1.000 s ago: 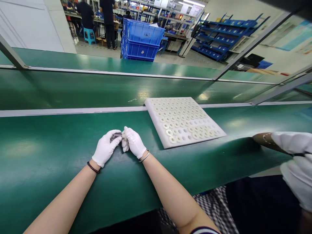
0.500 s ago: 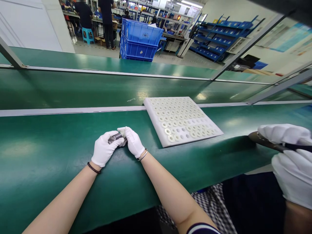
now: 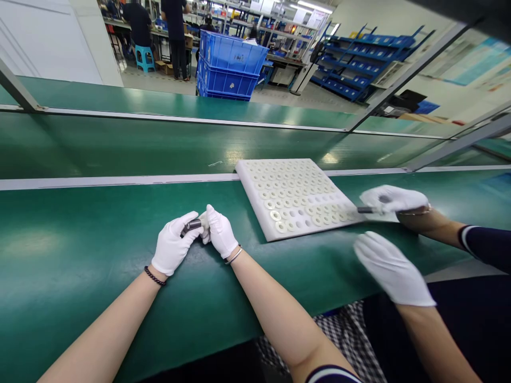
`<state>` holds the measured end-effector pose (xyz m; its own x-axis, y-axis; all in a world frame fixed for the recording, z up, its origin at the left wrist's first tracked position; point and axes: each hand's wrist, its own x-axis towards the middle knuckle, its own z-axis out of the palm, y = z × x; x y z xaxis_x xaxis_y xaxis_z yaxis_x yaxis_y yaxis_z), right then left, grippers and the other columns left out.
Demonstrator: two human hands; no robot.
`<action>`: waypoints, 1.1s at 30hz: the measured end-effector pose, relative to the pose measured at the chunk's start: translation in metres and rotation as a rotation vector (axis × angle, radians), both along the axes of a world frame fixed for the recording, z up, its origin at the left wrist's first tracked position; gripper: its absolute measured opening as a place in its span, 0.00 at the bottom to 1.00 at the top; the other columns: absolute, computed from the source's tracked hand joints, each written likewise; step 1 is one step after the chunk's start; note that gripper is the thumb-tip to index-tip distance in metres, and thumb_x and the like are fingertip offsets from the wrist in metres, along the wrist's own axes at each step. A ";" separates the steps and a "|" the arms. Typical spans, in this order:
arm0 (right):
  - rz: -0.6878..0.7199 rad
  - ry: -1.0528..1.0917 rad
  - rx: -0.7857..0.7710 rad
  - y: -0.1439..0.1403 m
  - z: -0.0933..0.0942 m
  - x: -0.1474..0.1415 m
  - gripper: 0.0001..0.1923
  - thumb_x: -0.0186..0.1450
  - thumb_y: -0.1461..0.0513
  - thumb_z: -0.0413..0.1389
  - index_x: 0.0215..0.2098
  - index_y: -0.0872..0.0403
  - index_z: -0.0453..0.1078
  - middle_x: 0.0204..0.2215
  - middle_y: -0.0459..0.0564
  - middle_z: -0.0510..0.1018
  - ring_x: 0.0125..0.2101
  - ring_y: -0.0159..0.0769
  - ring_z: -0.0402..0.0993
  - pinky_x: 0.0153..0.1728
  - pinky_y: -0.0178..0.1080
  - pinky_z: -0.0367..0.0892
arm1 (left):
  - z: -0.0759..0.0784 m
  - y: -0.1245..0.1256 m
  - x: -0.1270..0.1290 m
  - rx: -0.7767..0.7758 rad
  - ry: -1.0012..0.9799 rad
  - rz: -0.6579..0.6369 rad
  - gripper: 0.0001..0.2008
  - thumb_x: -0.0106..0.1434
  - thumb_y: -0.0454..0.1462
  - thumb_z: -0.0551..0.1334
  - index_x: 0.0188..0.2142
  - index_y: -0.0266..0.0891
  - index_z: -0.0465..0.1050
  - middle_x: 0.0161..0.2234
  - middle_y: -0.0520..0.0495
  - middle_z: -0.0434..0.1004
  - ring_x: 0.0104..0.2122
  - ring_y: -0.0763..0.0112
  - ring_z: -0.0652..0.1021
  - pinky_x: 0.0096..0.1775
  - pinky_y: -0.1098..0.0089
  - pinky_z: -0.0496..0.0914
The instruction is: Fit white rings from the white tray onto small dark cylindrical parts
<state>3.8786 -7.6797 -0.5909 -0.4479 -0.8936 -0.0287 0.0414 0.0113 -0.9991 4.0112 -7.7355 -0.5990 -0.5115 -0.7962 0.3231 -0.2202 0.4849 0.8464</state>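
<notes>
In front of me, a short dark grey cylinder (image 3: 192, 225) with a metallic sheen is held level just above the green work surface (image 3: 99, 298). My left hand (image 3: 171, 246), in a white glove, is closed around its left part, thumb in front and fingers behind. At the other end, my right hand (image 3: 222, 234), also gloved, pinches with its fingertips. A pale piece (image 3: 205, 223) shows there, partly covered by the fingers; its kind I cannot make out. To the right lies a white foam tray (image 3: 271, 234) with rows of holes, many holding pale rings (image 3: 280, 227).
A co-worker's gloved hand (image 3: 393, 199) holds a dark cylinder (image 3: 364, 210) at the tray's right corner; their other gloved hand (image 3: 393, 268) is nearer the front edge. A metal frame post (image 3: 407, 80) slants above the bench. Blue crates (image 3: 231, 58) stand beyond.
The co-worker's hands have come in from the far right to the tray's right side. My hands stay in place; my right fingers have shifted slightly at the cylinder's end.
</notes>
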 end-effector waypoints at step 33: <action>-0.163 0.626 0.076 0.003 0.005 -0.004 0.12 0.65 0.50 0.54 0.33 0.49 0.71 0.32 0.45 0.78 0.36 0.35 0.75 0.42 0.38 0.68 | 0.008 -0.011 0.001 0.005 -0.436 -0.145 0.18 0.59 0.53 0.57 0.35 0.44 0.75 0.32 0.48 0.80 0.33 0.58 0.78 0.33 0.67 0.67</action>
